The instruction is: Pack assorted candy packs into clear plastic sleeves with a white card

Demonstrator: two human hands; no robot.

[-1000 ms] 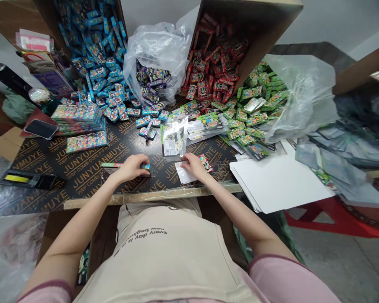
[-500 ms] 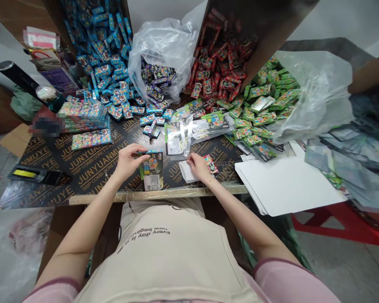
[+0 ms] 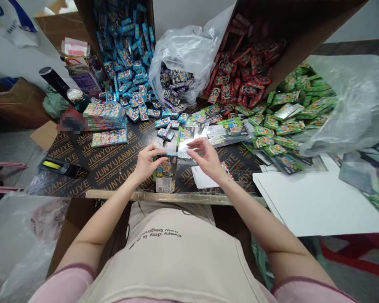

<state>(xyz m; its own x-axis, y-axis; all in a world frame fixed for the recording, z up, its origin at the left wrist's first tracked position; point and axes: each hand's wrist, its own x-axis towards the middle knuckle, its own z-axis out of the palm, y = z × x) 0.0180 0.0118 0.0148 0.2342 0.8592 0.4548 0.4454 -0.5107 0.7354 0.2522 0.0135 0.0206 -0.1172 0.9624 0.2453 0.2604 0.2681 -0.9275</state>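
My left hand (image 3: 148,163) pinches the top edge of a flat black-and-green printed packet (image 3: 166,174), which stands near the table's front edge. A strip of blue box shows at the packet's upper end. To its right, my right hand (image 3: 206,160) hovers over the table with thumb and fingers apart, holding nothing. Below that hand lies white folded paper (image 3: 204,177), with a red printed piece partly hidden by the wrist. Another printed packet in clear film (image 3: 185,141) lies just beyond my fingers, beside several small blue boxes (image 3: 170,123).
Blue boxes (image 3: 126,63), a clear bag (image 3: 183,46) of purple ones, red boxes (image 3: 233,75) and green boxes (image 3: 287,122) are heaped along the back. At left are stacked colourful packs (image 3: 105,118) and a black tool with a yellow strip (image 3: 61,167). White sheets (image 3: 316,198) lie right.
My right hand has let go of the white paper and risen toward the packet, its fingers opening. My left hand keeps its pinch. The camera view has swung left.
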